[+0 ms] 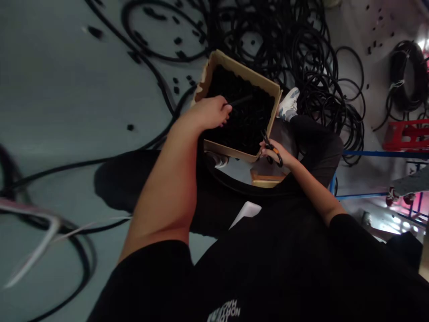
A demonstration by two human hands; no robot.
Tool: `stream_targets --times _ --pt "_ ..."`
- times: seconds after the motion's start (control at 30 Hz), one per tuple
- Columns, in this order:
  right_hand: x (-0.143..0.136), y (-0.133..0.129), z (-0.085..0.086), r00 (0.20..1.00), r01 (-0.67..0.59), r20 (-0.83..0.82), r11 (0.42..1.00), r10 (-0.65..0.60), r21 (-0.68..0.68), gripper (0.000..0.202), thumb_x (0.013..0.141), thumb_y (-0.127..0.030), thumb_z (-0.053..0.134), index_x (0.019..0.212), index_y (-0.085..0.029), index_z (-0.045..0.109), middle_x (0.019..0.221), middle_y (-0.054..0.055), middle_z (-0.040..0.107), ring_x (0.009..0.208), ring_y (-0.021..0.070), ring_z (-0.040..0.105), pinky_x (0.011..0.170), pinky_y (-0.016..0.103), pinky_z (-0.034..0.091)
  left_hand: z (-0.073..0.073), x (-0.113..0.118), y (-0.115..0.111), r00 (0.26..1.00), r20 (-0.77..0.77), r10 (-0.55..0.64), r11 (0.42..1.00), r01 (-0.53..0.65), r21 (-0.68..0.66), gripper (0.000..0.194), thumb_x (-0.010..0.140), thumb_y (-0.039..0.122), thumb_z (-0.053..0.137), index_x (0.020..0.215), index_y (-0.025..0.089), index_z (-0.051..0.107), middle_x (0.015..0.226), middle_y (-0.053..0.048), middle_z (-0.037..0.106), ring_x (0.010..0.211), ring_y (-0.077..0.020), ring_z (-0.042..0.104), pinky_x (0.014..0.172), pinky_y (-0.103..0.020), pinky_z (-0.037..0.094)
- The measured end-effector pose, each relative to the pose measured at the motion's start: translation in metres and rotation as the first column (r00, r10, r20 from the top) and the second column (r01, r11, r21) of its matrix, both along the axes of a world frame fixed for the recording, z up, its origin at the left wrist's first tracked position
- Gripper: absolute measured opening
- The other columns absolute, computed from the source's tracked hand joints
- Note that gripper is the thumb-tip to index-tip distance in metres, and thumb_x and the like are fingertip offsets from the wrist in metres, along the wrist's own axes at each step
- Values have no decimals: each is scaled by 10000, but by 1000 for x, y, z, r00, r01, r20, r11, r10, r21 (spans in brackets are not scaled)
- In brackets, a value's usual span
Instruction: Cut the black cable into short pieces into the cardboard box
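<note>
A cardboard box (246,71) full of small black pieces (248,120) sits in front of me, between my legs. My left hand (216,112) is over its left side with the fingers closed. A short black tube (241,100) reaches out from those fingertips over the pieces; its far end is hard to tell from the dark contents. At the box's near right corner my right hand (276,152) is closed around scissors (273,151) with black and orange handles. The scissor blades point up, beside the box wall.
Tangled black cable (301,49) lies on the floor beyond the box, and loose black bits (177,41) are scattered about. A tied cable coil (407,76) and a red stool (405,136) are at right. Blue metal bars (368,154) run nearby. Another person's shoes (398,197) show at far right.
</note>
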State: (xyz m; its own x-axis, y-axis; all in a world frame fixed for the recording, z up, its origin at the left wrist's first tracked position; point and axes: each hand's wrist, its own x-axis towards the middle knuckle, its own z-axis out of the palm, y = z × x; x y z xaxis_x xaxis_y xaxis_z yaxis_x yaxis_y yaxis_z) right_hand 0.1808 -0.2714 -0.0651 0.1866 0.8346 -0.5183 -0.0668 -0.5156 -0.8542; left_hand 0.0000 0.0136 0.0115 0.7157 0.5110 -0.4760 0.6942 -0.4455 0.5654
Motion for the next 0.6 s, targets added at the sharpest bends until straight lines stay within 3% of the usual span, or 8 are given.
stream_targets --times 0.13,0.27,0.4,0.6 --pt "-6 21 -25 999 17 46 1000 -17 -1 356 1038 -410 823 1317 -255 665 1170 53 773 1006 221 788 975 390 740 0 16 -26 993 -76 -86 996 85 -18 536 1227 474 535 1621 202 776 1429 -173 901 1450 -417 814 1241 -498 618" --pt "-3 38 -37 990 18 140 1000 -21 23 459 1082 -536 801 1418 -262 649 1327 105 786 1146 260 816 1076 453 753 5 22 -45 974 -133 -185 982 178 -60 605 1201 608 588 1641 255 806 1400 -155 919 1458 -439 828 1214 -494 637" --pt "5 45 -28 970 -111 220 994 108 2 511 1128 -676 737 1410 -258 655 1298 117 780 1198 281 798 1157 501 738 6 21 -47 956 -192 -222 974 212 -75 693 1164 695 642 1619 211 840 1380 -213 918 1438 -484 836 1181 -525 659" --pt "10 51 -7 929 -226 300 974 214 4 562 1130 -711 736 1452 -253 689 1411 157 785 1397 346 761 1251 565 705 1 25 -47 958 -200 -204 974 178 -139 731 1150 699 680 1705 236 793 1477 -199 897 1489 -496 806 1227 -549 652"
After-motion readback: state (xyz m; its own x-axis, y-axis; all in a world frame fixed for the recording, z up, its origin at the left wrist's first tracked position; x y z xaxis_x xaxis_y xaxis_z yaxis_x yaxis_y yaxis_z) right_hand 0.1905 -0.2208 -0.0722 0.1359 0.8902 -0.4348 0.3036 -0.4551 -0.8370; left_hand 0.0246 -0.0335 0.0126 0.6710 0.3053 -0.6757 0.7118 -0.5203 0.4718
